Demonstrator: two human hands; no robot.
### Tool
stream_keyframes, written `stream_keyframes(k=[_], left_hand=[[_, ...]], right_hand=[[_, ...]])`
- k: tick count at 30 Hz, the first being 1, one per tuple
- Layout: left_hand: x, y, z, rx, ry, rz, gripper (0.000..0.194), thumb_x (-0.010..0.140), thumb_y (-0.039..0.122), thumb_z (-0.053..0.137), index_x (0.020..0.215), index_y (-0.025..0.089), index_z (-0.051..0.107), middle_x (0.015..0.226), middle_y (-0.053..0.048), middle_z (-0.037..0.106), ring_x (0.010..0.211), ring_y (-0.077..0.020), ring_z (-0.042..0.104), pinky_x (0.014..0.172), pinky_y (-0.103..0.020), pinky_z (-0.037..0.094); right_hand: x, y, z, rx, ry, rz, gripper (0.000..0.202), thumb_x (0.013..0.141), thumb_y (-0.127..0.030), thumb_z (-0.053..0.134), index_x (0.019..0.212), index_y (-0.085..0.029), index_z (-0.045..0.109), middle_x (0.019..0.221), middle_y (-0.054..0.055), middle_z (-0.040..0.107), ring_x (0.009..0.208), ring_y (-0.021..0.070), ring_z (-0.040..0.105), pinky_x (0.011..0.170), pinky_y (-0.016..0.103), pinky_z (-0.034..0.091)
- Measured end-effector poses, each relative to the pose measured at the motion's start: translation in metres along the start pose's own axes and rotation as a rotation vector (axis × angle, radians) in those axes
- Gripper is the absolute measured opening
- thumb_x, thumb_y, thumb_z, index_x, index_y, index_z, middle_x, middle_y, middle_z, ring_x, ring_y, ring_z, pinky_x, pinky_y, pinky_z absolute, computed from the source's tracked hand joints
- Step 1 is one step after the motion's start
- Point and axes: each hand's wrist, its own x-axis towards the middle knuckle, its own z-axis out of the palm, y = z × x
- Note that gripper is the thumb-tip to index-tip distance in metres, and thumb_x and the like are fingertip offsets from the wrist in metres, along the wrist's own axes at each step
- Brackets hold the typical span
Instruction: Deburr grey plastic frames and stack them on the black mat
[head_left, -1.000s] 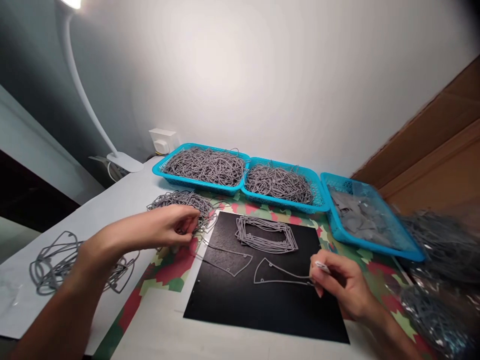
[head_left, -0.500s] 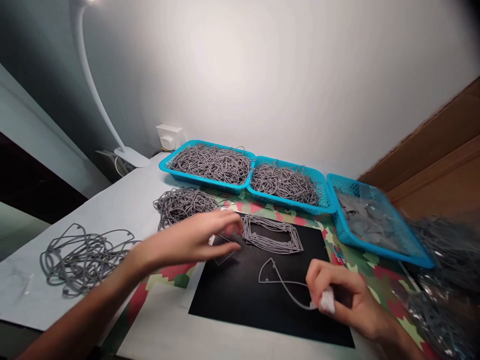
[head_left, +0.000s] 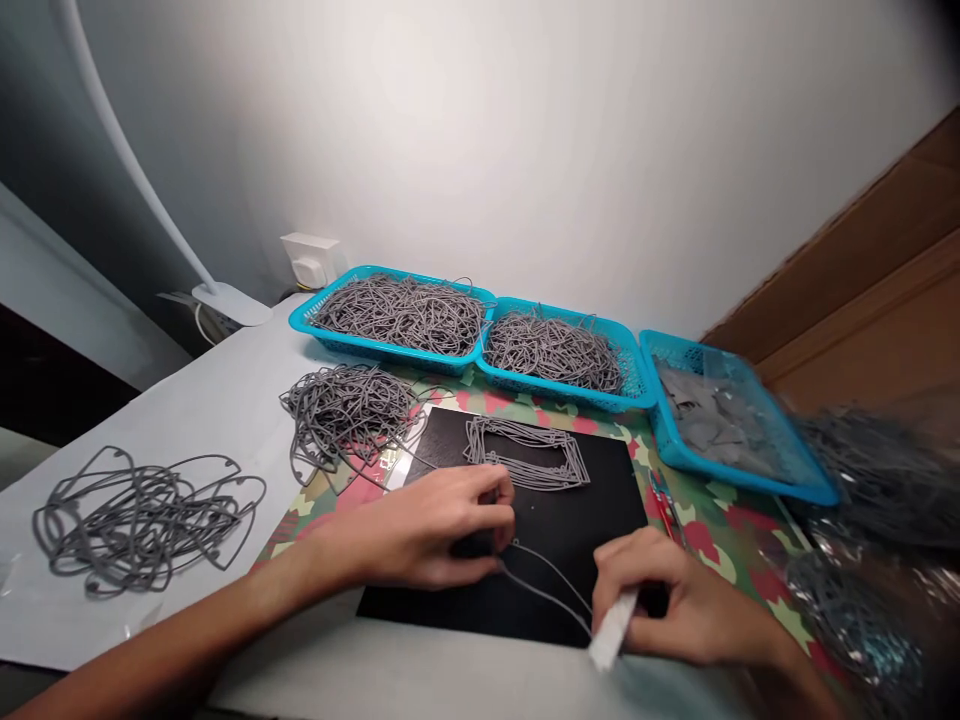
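go easy so that grey loop (head_left: 541, 593) won't kink, right hand (head_left: 686, 610) pinching the white wad (head_left: 613, 633), left hand (head_left: 435, 525) fingers curled (can't tell if gripping)

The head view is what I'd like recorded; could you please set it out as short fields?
Left hand: close to one end of a thin grey cord-like loop; contact unclear
Right hand: gripping a white strip at the loop's other end
Work surface: flat black rectangular sheet
On sheet: stack of thin grey four-sided frames
Behind: three blue plastic baskets
Far left: tangled grey loops
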Motion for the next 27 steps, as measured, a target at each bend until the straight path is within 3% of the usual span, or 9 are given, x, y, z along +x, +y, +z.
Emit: stream_keyframes(k=[3, 6, 9, 13, 19, 24, 27], left_hand=[[-0.003, -0.001, -0.017, -0.237, -0.231, -0.065, 0.027, 0.087, 0.043, 0.097, 0.089, 0.023, 0.078, 0.087, 0.001, 0.066, 0.083, -0.017, 0.067, 0.073, -0.027, 0.047], [-0.003, 0.001, -0.026, -0.408, -0.401, -0.12, 0.026, 0.092, 0.051, 0.091, 0.089, 0.026, 0.084, 0.068, 0.003, 0.057, 0.067, -0.0144, 0.061, 0.063, -0.028, 0.043], [0.0, 0.002, -0.027, -0.395, -0.333, -0.228, 0.03, 0.105, 0.052, 0.076, 0.097, 0.025, 0.084, 0.074, 0.001, 0.061, 0.067, -0.015, 0.06, 0.062, -0.028, 0.041], [0.004, -0.001, -0.018, -0.268, -0.162, -0.268, 0.029, 0.105, 0.052, 0.076, 0.103, 0.023, 0.075, 0.093, -0.001, 0.068, 0.081, -0.0173, 0.064, 0.07, -0.027, 0.043], [0.003, 0.0, -0.006, -0.229, -0.186, -0.184, 0.024, 0.11, 0.042, 0.072, 0.097, 0.022, 0.069, 0.098, -0.002, 0.07, 0.091, -0.0198, 0.067, 0.08, -0.029, 0.045], [0.0, 0.003, -0.017, -0.288, -0.156, -0.281, 0.029, 0.115, 0.048, 0.06, 0.105, 0.021, 0.066, 0.101, -0.003, 0.07, 0.085, -0.018, 0.063, 0.072, -0.029, 0.044], [0.0, 0.003, -0.022, -0.353, -0.092, -0.338, 0.026, 0.116, 0.047, 0.056, 0.113, 0.022, 0.063, 0.101, -0.003, 0.07, 0.081, -0.0173, 0.062, 0.07, -0.028, 0.043]], right_hand=[[-0.003, -0.003, -0.003, 0.053, -0.004, 0.13, 0.013, 0.097, -0.03, 0.086, 0.092, -0.018, 0.088, 0.084, 0.007, 0.088, 0.073, 0.0171, 0.082, 0.066, 0.023, 0.052], [-0.001, -0.008, -0.002, 0.055, -0.083, 0.201, 0.018, 0.098, -0.037, 0.087, 0.094, -0.019, 0.088, 0.088, 0.006, 0.09, 0.08, 0.019, 0.085, 0.078, 0.025, 0.054], [0.001, -0.01, -0.002, -0.019, -0.117, 0.172, 0.024, 0.103, -0.043, 0.082, 0.096, -0.021, 0.089, 0.088, 0.005, 0.089, 0.078, 0.0188, 0.082, 0.077, 0.028, 0.054], [0.003, -0.008, -0.004, -0.171, 0.008, 0.1, 0.029, 0.105, -0.046, 0.077, 0.09, -0.022, 0.084, 0.086, 0.004, 0.079, 0.079, 0.0186, 0.071, 0.07, 0.029, 0.048], [0.005, 0.0, -0.005, -0.395, 0.039, 0.215, 0.028, 0.098, -0.051, 0.086, 0.103, -0.025, 0.076, 0.097, -0.001, 0.071, 0.086, 0.0189, 0.066, 0.075, 0.029, 0.045], [0.008, -0.001, -0.003, -0.419, 0.024, 0.185, 0.042, 0.096, -0.055, 0.088, 0.124, -0.028, 0.072, 0.116, 0.002, 0.071, 0.105, 0.0228, 0.068, 0.087, 0.03, 0.047], [0.011, -0.004, 0.0, -0.424, 0.021, 0.201, 0.028, 0.099, -0.043, 0.086, 0.117, -0.028, 0.072, 0.118, 0.001, 0.067, 0.104, 0.0208, 0.068, 0.087, 0.029, 0.045]])
